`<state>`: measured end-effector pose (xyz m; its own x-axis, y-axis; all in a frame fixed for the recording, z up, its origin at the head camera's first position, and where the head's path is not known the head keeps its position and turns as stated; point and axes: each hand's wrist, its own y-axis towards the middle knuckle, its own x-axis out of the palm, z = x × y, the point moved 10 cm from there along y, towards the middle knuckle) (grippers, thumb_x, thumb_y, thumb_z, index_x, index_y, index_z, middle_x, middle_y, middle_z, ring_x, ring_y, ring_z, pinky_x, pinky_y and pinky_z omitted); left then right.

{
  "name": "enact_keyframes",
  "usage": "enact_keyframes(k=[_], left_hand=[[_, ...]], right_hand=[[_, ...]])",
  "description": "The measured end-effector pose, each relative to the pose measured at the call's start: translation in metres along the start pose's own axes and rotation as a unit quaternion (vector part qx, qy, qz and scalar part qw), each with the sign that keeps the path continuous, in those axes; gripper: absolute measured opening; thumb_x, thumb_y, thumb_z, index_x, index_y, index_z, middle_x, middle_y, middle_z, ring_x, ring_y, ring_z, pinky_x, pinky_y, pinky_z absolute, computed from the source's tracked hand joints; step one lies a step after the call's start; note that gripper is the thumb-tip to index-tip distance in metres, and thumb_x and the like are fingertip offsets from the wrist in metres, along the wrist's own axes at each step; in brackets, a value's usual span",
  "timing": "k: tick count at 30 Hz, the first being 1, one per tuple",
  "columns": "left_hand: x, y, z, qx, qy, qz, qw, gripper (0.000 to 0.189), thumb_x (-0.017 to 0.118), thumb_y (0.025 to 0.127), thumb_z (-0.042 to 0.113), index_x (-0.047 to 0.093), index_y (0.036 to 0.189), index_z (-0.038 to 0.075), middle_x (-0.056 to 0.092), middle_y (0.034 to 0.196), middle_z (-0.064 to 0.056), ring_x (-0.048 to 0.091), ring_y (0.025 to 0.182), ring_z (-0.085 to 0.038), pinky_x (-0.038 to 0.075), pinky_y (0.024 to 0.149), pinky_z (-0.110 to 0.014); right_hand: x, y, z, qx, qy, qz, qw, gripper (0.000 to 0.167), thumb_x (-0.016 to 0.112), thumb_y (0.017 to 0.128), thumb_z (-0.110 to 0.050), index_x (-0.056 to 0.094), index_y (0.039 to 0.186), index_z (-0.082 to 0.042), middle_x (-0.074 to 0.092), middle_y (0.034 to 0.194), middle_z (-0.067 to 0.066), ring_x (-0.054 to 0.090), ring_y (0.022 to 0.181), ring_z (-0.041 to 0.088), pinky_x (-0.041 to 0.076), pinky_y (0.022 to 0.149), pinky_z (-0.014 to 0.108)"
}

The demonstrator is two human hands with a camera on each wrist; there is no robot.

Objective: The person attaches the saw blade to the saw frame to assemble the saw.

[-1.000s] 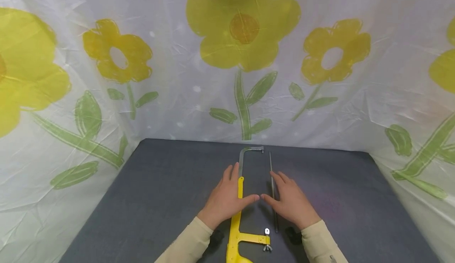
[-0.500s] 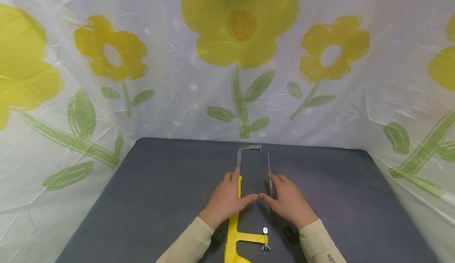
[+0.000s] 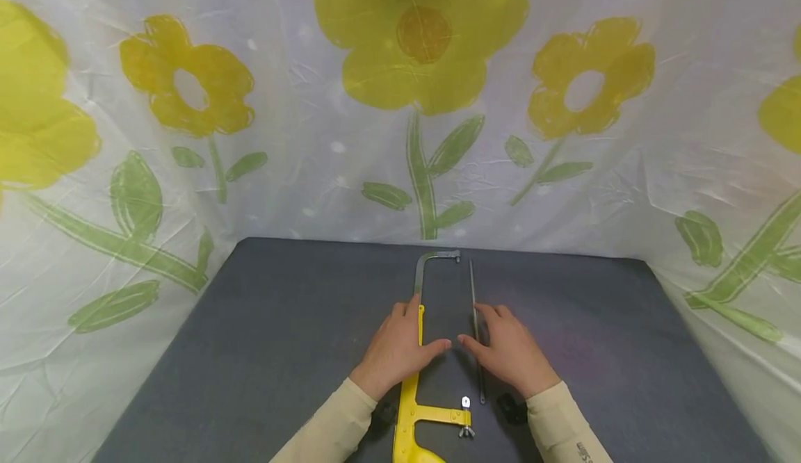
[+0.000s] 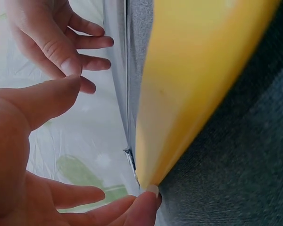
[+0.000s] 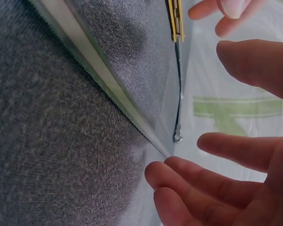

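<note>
Yellow and, I judge, stiff, the saw frame [image 3: 408,397] grips best by its near handle [image 3: 404,447]; left hand [image 3: 395,345] and right hand [image 3: 514,353] are loosely spread.

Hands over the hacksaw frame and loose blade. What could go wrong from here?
1. The hacksaw blade has exposed teeth near the right hand, so a finger might get nicked.
2. The blade is thin and unattached; it may slip if lifted.
3. The wing nut on the hacksaw frame could loosen if knocked.
</note>
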<state>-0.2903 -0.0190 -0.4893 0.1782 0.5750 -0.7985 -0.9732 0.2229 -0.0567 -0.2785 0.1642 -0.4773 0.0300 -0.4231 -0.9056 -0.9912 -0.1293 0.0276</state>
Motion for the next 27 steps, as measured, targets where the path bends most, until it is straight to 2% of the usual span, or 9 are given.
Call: enact_keyframes(k=[4, 8, 12, 17, 27], left_hand=[[0.0, 0.0, -0.001, -0.001, 0.003, 0.003, 1.0, 0.107, 0.086, 0.089, 0.055, 0.036, 0.167, 0.002, 0.057, 0.145, -0.027, 0.068, 0.111, -0.035, 0.062, 0.092, -0.053], [0.001, -0.001, -0.003, -0.007, 0.008, 0.005, 0.9999, 0.106, 0.087, 0.088, 0.054, 0.038, 0.166, 0.002, 0.058, 0.142, -0.027, 0.068, 0.106, -0.033, 0.062, 0.088, -0.051], [0.003, -0.001, -0.003, -0.011, 0.012, 0.001, 0.9999, 0.104, 0.087, 0.088, 0.053, 0.039, 0.165, 0.003, 0.058, 0.14, -0.026, 0.067, 0.095, -0.029, 0.061, 0.08, -0.047], [0.003, -0.002, -0.003, -0.016, 0.012, -0.006, 0.9998, 0.102, 0.087, 0.089, 0.052, 0.04, 0.164, 0.002, 0.057, 0.14, -0.026, 0.064, 0.086, -0.026, 0.06, 0.076, -0.045], [0.001, -0.003, -0.007, -0.023, 0.016, -0.006, 0.9996, 0.096, 0.088, 0.088, 0.047, 0.045, 0.161, 0.001, 0.06, 0.129, -0.022, 0.057, 0.077, -0.022, 0.056, 0.068, -0.041]], right_hand=[[-0.001, 0.0, 0.002, 0.009, 0.003, 0.001, 1.0, 0.07, 0.08, 0.097, -0.044, 0.061, 0.149, -0.001, 0.065, 0.139, 0.025, 0.071, 0.118, 0.041, 0.058, 0.097, 0.061], [-0.001, -0.001, 0.002, 0.011, 0.002, 0.001, 0.9999, 0.065, 0.079, 0.097, -0.045, 0.066, 0.142, 0.0, 0.069, 0.131, 0.022, 0.072, 0.111, 0.038, 0.059, 0.093, 0.059], [-0.001, -0.002, 0.006, 0.019, 0.005, -0.006, 0.9998, 0.052, 0.08, 0.097, -0.044, 0.071, 0.125, -0.001, 0.073, 0.109, 0.014, 0.071, 0.091, 0.028, 0.059, 0.079, 0.051], [0.002, -0.002, 0.012, 0.045, 0.015, -0.026, 0.9985, 0.039, 0.081, 0.096, -0.042, 0.07, 0.104, -0.005, 0.064, 0.083, 0.004, 0.057, 0.068, 0.018, 0.047, 0.06, 0.038], [0.009, -0.004, 0.014, 0.06, 0.015, -0.037, 0.9974, 0.039, 0.081, 0.096, -0.044, 0.064, 0.089, -0.009, 0.059, 0.074, 0.003, 0.054, 0.062, 0.019, 0.041, 0.056, 0.036]])
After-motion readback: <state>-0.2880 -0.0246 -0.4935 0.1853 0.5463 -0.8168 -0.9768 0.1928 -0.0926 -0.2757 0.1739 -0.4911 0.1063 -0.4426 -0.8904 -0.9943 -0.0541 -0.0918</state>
